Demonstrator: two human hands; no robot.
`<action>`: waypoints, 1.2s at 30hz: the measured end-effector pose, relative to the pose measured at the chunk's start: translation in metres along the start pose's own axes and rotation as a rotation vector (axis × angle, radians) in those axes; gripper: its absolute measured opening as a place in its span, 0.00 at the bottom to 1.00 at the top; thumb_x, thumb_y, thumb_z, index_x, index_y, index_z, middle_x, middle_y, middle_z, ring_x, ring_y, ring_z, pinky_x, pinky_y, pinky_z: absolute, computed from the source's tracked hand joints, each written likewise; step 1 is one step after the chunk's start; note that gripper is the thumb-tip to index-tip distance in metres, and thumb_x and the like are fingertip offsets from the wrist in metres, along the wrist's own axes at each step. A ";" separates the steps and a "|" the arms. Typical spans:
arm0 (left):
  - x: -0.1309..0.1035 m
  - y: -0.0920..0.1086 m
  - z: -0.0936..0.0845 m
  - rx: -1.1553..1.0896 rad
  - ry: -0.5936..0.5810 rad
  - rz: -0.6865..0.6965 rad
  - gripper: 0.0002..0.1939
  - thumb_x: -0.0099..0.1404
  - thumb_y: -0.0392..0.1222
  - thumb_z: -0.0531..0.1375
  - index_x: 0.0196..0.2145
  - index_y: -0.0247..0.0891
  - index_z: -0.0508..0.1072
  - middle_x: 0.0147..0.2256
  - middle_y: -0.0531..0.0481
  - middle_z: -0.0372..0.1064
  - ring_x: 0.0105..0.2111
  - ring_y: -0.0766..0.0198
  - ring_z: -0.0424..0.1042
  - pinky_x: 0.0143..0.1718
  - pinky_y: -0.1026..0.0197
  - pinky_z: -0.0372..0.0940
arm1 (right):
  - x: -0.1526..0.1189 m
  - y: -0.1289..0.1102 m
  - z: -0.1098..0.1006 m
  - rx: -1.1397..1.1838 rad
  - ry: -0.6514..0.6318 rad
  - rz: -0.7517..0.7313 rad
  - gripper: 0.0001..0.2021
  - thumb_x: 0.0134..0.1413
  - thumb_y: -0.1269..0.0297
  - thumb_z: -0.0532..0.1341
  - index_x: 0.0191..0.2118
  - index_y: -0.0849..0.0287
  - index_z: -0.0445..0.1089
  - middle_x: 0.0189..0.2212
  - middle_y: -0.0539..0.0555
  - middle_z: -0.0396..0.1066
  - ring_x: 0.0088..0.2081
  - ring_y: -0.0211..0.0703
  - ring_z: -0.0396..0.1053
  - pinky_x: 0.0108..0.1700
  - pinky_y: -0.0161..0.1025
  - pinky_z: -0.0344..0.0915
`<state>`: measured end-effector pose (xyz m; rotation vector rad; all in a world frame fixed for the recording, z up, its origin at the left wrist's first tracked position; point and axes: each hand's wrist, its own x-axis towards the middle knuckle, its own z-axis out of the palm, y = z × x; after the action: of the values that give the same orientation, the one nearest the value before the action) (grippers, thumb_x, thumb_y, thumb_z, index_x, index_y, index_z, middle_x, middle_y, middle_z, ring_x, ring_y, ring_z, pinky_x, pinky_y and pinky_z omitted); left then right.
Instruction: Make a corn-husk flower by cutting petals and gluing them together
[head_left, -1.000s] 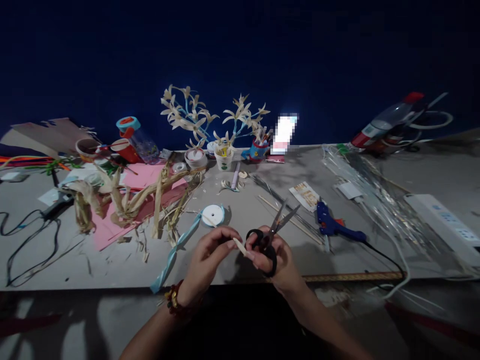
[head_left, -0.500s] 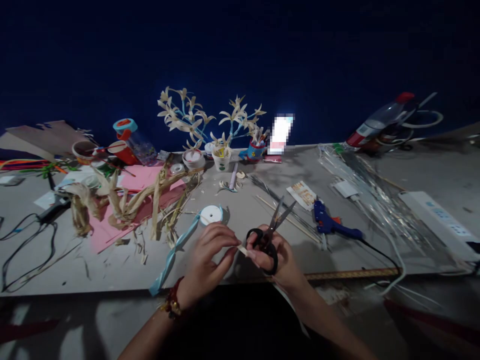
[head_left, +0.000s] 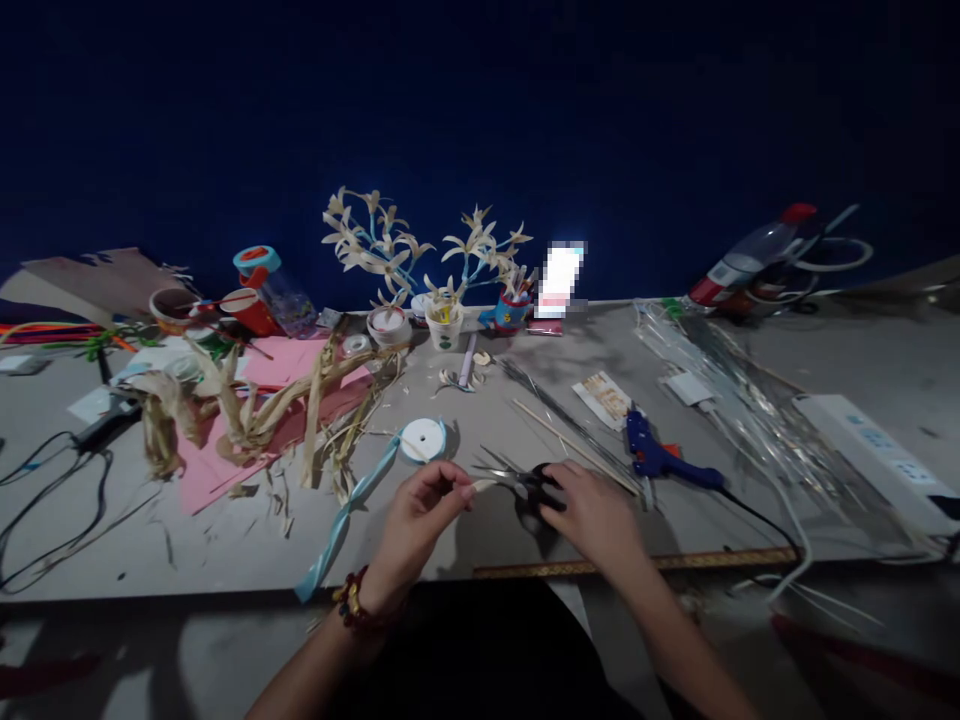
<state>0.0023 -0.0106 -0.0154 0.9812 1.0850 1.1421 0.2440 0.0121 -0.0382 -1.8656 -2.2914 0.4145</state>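
Closely pinching a pale strip (head_left: pixel 486 485) between thumb and fingertips of the left hand (head_left: pixel 421 512), just above the table (head_left: pixel 232 555) near its front edge. Gripping scissors (head_left: pixel 529 480) in the right hand (head_left: pixel 598 508), with fingers curled at the black handles and blades parted beside the strip; too unclear to tell whether touching it. Seen beyond: at center, a spool (head_left: pixel 422 440) with blue ribbon (head_left: pixel 337 522); at right, a glue gun (head_left: pixel 666 459); at left, husks (head_left: pixel 247 425) over pink paper (head_left: pixel 214 475).
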 end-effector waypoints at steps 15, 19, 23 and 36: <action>0.005 0.003 -0.002 0.055 0.007 0.028 0.10 0.64 0.45 0.66 0.33 0.37 0.73 0.28 0.52 0.69 0.32 0.65 0.66 0.36 0.63 0.61 | 0.024 -0.014 -0.018 -0.222 -0.155 -0.021 0.06 0.53 0.68 0.66 0.37 0.58 0.70 0.40 0.56 0.74 0.37 0.50 0.75 0.31 0.38 0.54; 0.010 0.001 -0.003 0.078 0.011 0.041 0.08 0.65 0.44 0.65 0.33 0.37 0.73 0.28 0.53 0.69 0.32 0.65 0.66 0.37 0.63 0.60 | 0.028 -0.003 -0.021 -0.049 -0.237 -0.128 0.04 0.49 0.72 0.65 0.31 0.57 0.69 0.34 0.51 0.72 0.36 0.45 0.72 0.32 0.37 0.53; 0.013 0.001 -0.001 0.120 -0.002 0.052 0.07 0.65 0.42 0.64 0.33 0.37 0.73 0.29 0.52 0.69 0.32 0.64 0.66 0.37 0.63 0.61 | 0.029 -0.003 -0.029 0.280 -0.278 -0.223 0.04 0.51 0.68 0.67 0.33 0.56 0.72 0.33 0.49 0.72 0.34 0.43 0.69 0.34 0.36 0.57; 0.007 0.013 0.005 0.427 0.010 0.226 0.05 0.67 0.41 0.60 0.34 0.38 0.73 0.32 0.50 0.73 0.35 0.61 0.71 0.40 0.61 0.63 | 0.019 -0.066 -0.024 0.894 0.073 -0.218 0.05 0.59 0.64 0.63 0.33 0.58 0.74 0.26 0.50 0.74 0.26 0.38 0.67 0.28 0.33 0.62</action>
<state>0.0052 -0.0015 -0.0027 1.4619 1.2798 1.1170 0.1852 0.0214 0.0040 -1.1442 -1.7576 1.0819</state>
